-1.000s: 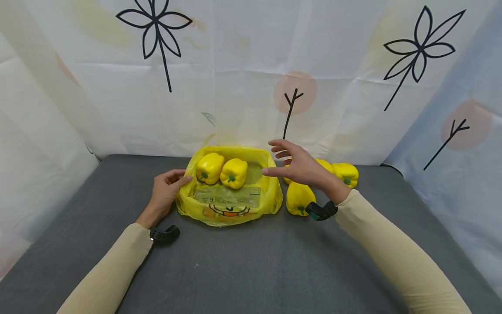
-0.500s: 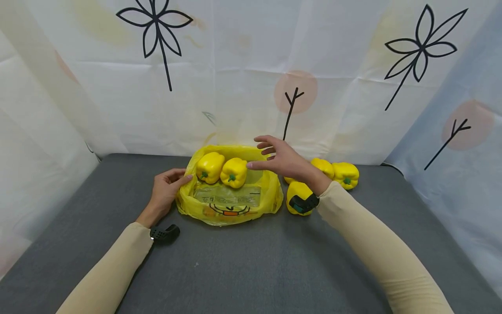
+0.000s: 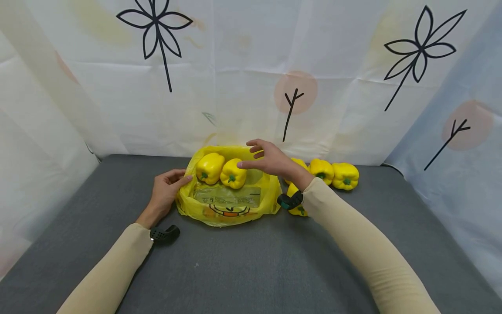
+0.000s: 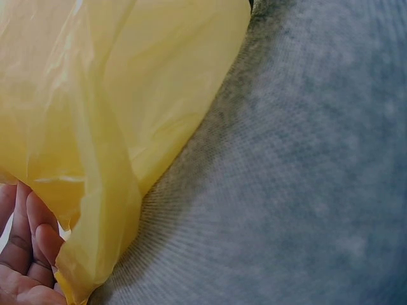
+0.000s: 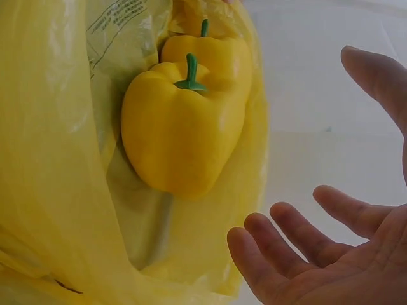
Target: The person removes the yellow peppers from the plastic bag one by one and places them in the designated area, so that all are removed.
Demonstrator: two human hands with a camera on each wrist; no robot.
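Observation:
A yellow plastic bag (image 3: pixel 188 207) lies with its mouth spread on the table. Two yellow bell peppers with green stems sit inside it, a left one (image 3: pixel 209 168) and a right one (image 3: pixel 236 179). My left hand (image 3: pixel 166 189) pinches the bag's left rim between thumb and fingers; the left wrist view shows the yellow film (image 4: pixel 102 165) at the fingertips. Over the bag's right back side is my right hand (image 3: pixel 270 161), its fingers spread and holding nothing. In the right wrist view that hand (image 5: pixel 362 260) is apart from the nearer pepper (image 5: pixel 184 133).
Several more yellow peppers stand right of the bag: one (image 3: pixel 346 176) at the far right, one (image 3: pixel 321 168) beside it, and a nearer one (image 3: pixel 298 211) partly behind my right wrist. A patterned cloth wall (image 3: pixel 235 87) rises behind the dark grey table (image 3: pixel 235 270).
My right hand has moved left from above the bag's right edge to above its inside, near the right pepper. The left hand, bag and peppers have stayed in place.

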